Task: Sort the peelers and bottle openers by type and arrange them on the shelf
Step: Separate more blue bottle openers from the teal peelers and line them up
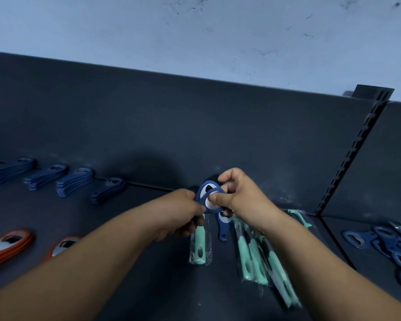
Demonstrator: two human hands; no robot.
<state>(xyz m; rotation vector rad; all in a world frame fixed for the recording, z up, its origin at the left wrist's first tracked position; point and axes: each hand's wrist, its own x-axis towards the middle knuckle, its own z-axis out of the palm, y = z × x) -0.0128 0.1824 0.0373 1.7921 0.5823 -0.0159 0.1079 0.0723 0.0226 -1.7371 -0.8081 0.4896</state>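
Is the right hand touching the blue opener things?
Touching. The head view shows the right hand pinching the blue bottle openers between its thumb and fingers, with no gap.

Entry: 2 arms, 1 person. L hand (182, 213), centre of frame: bare, knuckles rounded, fingers fairly thick. R hand (240, 196), just right of centre: bare, thumbnail (211, 198) short, trimmed close. L forearm (83, 272), lower left: bare up to frame edge, smooth. R forearm (329, 265), lower right: same, bare up to frame edge. Light dim, bluish; finer marks too blurred to tell.
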